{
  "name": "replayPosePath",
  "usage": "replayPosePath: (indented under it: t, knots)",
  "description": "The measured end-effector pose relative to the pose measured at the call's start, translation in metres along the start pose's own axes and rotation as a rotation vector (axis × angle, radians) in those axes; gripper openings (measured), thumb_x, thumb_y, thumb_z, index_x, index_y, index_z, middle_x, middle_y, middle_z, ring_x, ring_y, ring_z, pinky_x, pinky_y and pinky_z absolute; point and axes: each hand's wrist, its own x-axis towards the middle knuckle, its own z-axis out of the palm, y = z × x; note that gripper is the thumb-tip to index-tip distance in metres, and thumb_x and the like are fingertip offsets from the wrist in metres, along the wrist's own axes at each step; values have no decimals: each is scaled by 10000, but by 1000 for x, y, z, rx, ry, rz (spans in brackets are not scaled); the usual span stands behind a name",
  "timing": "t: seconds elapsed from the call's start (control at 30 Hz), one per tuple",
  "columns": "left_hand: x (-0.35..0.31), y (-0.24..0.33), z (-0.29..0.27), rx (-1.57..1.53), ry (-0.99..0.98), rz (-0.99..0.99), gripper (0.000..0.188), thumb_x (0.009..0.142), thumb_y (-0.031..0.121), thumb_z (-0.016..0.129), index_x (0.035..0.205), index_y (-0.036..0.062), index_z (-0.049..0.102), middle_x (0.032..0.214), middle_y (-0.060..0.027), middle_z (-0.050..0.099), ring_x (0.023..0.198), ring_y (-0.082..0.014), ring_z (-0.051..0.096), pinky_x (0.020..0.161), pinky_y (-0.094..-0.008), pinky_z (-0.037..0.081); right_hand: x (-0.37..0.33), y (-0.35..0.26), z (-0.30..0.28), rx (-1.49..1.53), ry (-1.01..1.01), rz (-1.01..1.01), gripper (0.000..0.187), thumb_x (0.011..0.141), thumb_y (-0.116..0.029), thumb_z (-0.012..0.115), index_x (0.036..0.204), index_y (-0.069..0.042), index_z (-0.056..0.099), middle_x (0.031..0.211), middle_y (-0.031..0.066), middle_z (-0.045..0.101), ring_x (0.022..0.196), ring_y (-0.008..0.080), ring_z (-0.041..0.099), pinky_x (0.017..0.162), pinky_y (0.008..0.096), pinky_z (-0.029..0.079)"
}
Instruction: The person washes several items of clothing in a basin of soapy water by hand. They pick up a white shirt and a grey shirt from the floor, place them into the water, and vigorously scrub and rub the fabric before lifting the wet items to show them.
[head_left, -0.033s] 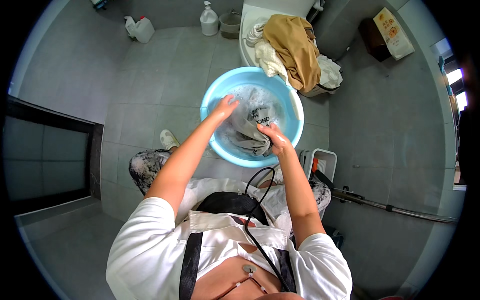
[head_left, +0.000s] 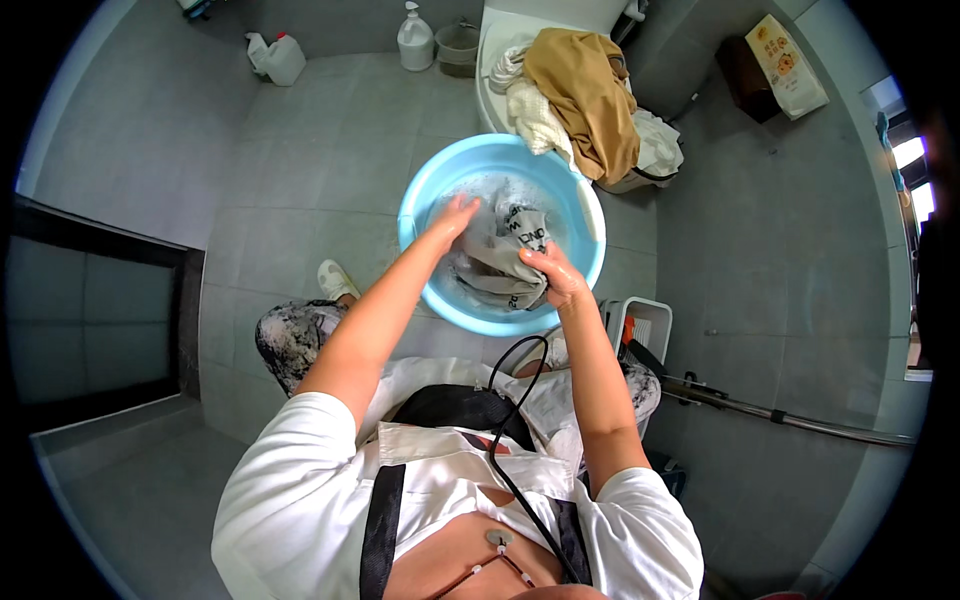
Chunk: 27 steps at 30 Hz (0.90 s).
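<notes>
A wet grey garment (head_left: 495, 258) with black lettering lies bunched in soapy water inside a light-blue basin (head_left: 415, 195). My right hand (head_left: 557, 274) is closed on the garment's right side, thumb on top and the other fingers partly hidden beneath. At the left of the garment, my left hand (head_left: 456, 219) reaches over the suds with its fingers apart and nothing plainly gripped. Foam and water blur its fingertips, and part of the garment is under water.
Behind the basin, tan and cream clothes (head_left: 580, 85) are heaped on a white toilet (head_left: 492, 60). A pump bottle (head_left: 415, 42), a grey bucket (head_left: 457, 48) and a white jug (head_left: 280, 60) stand by the far wall. A white bin (head_left: 655, 312) is at my right, near a metal pole (head_left: 800, 420).
My left hand has shifted slightly right and down, closer to the garment. The garment's lettered part has moved a little to the right; my right hand keeps its hold.
</notes>
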Motion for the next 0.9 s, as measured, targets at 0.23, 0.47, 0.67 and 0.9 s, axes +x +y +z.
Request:
replayPosePath:
  t: [0.23,0.47,0.67,0.9]
  knots:
    - [-30,37,30,-635,-353,-437,637,790,548,466,1207,67,424,1179,-95,490,1054,-265,487,821,-438,421,-5,-22,-14,151,-289,-88,665,592,-117,692,1180,24,415,1053,95,557,940,182,545,836,294,418]
    - [-34,55,31,-668,-217,-359,322,810,264,502,1045,45,508,1011,-119,556,808,-246,570,689,-388,479,24,-55,-33,-385,-183,33,632,600,-162,700,1147,32,450,969,80,588,861,168,555,785,301,432]
    - [-13,42,16,-407,301,142,289,740,110,579,1004,26,497,1007,-155,540,922,-261,525,794,-353,412,43,-49,-56,-1323,522,-136,708,615,-161,689,1238,-81,362,1033,195,554,906,334,562,770,366,450]
    - [-34,34,47,977,276,263,514,718,118,567,1164,39,324,1192,-222,334,1065,-372,402,797,-417,431,69,3,-21,-1889,412,-139,805,599,-238,732,1282,-299,309,1275,160,344,974,304,529,782,369,461]
